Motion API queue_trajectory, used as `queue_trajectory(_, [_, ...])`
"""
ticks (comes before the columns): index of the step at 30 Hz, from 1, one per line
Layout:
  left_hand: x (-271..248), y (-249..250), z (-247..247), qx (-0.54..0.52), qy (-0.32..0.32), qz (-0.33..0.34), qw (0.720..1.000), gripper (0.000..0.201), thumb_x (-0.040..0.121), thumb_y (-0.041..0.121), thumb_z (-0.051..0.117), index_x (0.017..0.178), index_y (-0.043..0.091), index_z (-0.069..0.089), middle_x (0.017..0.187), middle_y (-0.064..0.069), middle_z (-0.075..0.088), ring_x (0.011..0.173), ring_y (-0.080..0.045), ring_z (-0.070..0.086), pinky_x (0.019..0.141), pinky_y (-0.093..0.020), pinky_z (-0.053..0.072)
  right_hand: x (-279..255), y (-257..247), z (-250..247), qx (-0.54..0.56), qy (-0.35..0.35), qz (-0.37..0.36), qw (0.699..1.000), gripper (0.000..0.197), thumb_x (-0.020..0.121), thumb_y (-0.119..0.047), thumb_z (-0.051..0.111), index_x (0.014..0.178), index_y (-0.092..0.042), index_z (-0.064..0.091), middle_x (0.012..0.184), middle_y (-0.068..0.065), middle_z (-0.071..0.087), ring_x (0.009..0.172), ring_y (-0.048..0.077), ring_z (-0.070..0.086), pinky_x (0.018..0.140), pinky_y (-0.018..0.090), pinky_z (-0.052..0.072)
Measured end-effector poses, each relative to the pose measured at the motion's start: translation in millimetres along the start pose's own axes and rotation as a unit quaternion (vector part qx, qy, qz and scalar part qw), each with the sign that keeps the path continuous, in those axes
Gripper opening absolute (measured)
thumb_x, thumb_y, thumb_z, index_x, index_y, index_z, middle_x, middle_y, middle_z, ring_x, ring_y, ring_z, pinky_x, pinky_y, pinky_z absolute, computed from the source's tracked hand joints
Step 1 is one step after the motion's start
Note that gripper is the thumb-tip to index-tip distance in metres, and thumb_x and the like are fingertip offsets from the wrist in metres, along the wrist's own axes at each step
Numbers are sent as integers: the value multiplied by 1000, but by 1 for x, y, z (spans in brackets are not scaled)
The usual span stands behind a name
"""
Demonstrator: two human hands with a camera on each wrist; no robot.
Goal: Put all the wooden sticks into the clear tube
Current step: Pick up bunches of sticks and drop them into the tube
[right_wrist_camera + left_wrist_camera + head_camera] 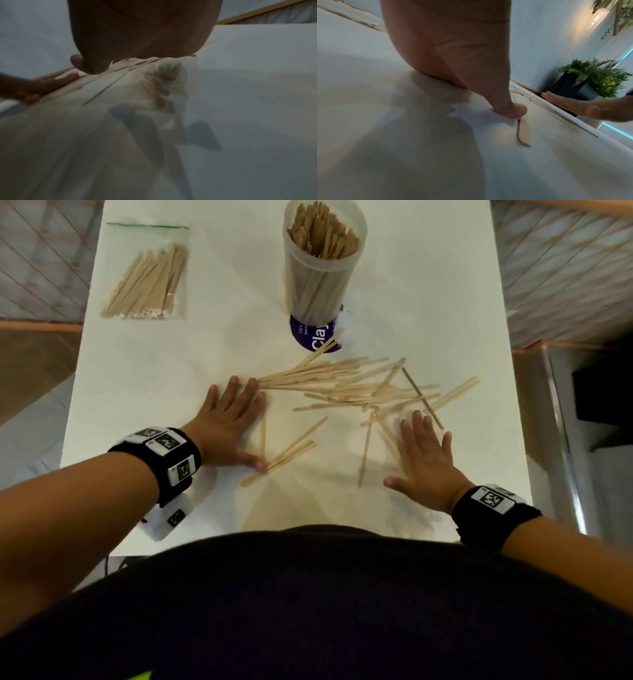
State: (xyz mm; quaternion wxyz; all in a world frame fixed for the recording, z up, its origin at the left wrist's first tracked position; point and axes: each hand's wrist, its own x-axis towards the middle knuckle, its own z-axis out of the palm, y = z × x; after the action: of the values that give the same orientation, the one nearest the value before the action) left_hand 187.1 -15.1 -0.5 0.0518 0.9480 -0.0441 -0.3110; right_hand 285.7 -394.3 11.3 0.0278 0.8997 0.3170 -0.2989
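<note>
Several loose wooden sticks (356, 386) lie scattered across the middle of the white table (212, 344). Behind them stands the clear tube (320, 268), upright, open-topped and holding many sticks, with a purple label at its base. My left hand (227, 422) lies flat with fingers spread at the left end of the pile, its thumb (510, 109) pressing on the ends of a few sticks (284, 455). My right hand (424, 455) lies flat with straight fingers at the pile's right side, over a few sticks. Neither hand grips anything.
A clear zip bag (147, 272) with more wooden sticks lies at the table's far left. The table's right edge (513, 405) runs close to my right hand. A potted plant (597, 78) stands beyond the table. My dark-clothed torso fills the near edge.
</note>
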Motion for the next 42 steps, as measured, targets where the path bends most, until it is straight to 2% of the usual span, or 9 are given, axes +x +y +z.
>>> queue_trajectory(6, [25, 23, -10, -21, 12, 2, 1000, 122, 60, 95, 16, 143, 20, -32, 150, -4, -39, 138, -27, -35, 113, -54, -13, 23, -13, 15, -6, 7, 5, 1000, 96, 73, -80, 4, 141, -23, -33, 148, 4, -42, 139, 25, -36, 113, 57, -15])
queue_trajectory(12, [29, 52, -14, -61, 21, 22, 998, 125, 67, 87, 42, 142, 22, -34, 149, -5, -41, 137, -29, -37, 114, -55, -13, 66, -32, -19, 31, 75, -5, 997, 81, 92, -65, 23, 151, -23, -14, 157, 8, -25, 143, 31, -25, 114, 59, -12])
queue_trajectory(16, [5, 32, -5, -8, 8, 33, 999, 140, 55, 87, 53, 140, 22, -38, 145, -4, -46, 132, -29, -44, 112, -53, -17, 69, 17, -43, 173, 199, 195, 945, 69, 97, -56, 28, 153, -25, 0, 160, 9, -14, 146, 34, -13, 112, 60, -5])
queue_trajectory(18, [-3, 18, -2, -12, -6, -3, 1000, 139, 53, 90, 49, 137, 25, -40, 145, -2, -46, 133, -29, -42, 112, -52, -16, 67, 47, -46, 263, 210, 326, 884, 68, 98, -54, 26, 154, -22, 4, 160, 13, -9, 147, 36, -6, 114, 61, 1])
queue_trajectory(20, [-2, 11, -2, -37, -7, -32, 999, 139, 50, 93, 45, 139, 24, -37, 147, -2, -44, 134, -25, -41, 112, -49, -17, 69, 64, -42, 293, 205, 370, 858, 68, 98, -53, 25, 154, -19, 6, 160, 15, -7, 147, 35, -4, 115, 59, 1])
queue_trajectory(26, [39, 22, -21, -88, 66, -27, 994, 149, 43, 95, 49, 143, 20, -32, 153, -10, -34, 138, -28, -33, 112, -51, -13, 101, 43, -38, 211, 183, 200, 939, 66, 100, -50, 21, 153, -16, -1, 160, 12, -12, 147, 29, -12, 116, 56, -7])
queue_trajectory(33, [76, 42, -43, -74, 70, 27, 994, 143, 51, 83, 58, 147, 16, -25, 157, -4, -23, 144, -27, -22, 117, -46, -10, 122, 1, -47, 112, 143, 25, 983, 68, 96, -55, 25, 153, -23, 9, 161, 2, -6, 148, 24, -10, 117, 53, -7])
queue_trajectory(38, [77, 64, -42, -109, 85, 37, 990, 117, 76, 58, 66, 150, 16, -14, 161, -4, -6, 147, -26, -10, 117, -40, -5, 102, -22, -39, 91, 86, -66, 990, 94, 77, -78, 21, 153, -25, 7, 161, 2, -9, 147, 23, -14, 117, 53, -7])
queue_trajectory(42, [71, 73, -38, -128, 137, 22, 982, 102, 82, 47, 67, 153, 12, 3, 159, -9, 11, 146, -29, 7, 119, -36, 8, 77, -35, -28, 67, 45, -91, 993, 127, 57, -89, 51, 150, -31, -13, 157, 6, -25, 143, 27, -28, 113, 60, -13])
